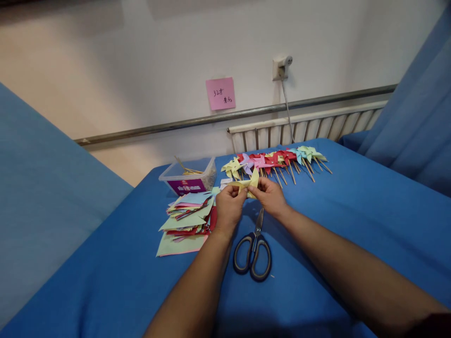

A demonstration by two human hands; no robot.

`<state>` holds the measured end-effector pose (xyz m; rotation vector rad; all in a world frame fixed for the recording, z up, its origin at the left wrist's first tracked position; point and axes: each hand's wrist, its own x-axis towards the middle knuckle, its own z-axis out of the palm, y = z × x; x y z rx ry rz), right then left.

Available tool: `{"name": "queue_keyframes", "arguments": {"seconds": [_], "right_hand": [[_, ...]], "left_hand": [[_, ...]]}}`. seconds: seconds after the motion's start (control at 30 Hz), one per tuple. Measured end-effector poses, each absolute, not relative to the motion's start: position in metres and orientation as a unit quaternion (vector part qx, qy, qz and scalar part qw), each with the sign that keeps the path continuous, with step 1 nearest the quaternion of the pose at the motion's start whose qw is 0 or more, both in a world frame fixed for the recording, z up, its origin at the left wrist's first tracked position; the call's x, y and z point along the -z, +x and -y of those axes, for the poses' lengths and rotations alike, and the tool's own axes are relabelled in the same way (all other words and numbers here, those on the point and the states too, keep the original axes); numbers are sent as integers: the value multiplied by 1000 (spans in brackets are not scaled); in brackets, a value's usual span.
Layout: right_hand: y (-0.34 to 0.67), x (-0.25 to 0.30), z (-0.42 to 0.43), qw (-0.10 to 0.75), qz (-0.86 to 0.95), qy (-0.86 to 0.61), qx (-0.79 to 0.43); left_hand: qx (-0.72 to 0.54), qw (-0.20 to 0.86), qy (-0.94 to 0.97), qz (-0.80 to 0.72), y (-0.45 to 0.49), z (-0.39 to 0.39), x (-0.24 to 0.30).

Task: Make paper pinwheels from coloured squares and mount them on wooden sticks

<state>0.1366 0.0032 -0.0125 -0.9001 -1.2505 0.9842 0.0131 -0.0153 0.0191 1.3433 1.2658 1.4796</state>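
Between my two hands is a yellow paper pinwheel (251, 184), its blades partly folded in and no stick visible on it. My left hand (229, 206) is closed on its left side, thumb and fingers pinching the paper. From the right, my right hand (270, 195) pinches the same piece near its middle. Just below my hands, dark-handled scissors (258, 231) lie on the blue cloth, blades pointing away from me. A stack of coloured paper pieces (188, 218) sits left of my left hand. Fingers hide part of the pinwheel's centre.
Behind the paper stack stands a clear plastic box (207, 176) with thin wooden sticks (190, 170) in it. A row of finished pinwheels (273, 160) on sticks lies along the back. Beyond the blue-covered table (334, 220) are a radiator (303, 129) and a wall pipe (183, 125).
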Motion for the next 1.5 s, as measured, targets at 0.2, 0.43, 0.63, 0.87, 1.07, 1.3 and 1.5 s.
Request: {"name": "queue_keyframes", "arguments": {"seconds": [0.2,0.43,0.63,0.87,1.07,1.3,1.5], "right_hand": [[134,15,-4,613,526,-414,-420],[133,16,-3,618,504,-429,-424],[135,9,4,613,470,-375,-513],[133,5,9,612,434,-331,-572],[131,10,5,614,418,-356,-567],[132,13,2,605,425,-386,-551],[130,22,-5,647,407,-433,-477]], "left_hand": [[-584,416,501,-485,13,15,-18],[-573,493,454,-471,15,17,-20],[-572,509,443,-467,13,17,-20],[-572,498,451,-471,9,13,-17],[-566,454,487,-485,8,9,-11],[-567,444,494,-487,9,10,-10],[-565,452,485,-490,19,14,-4]]}}
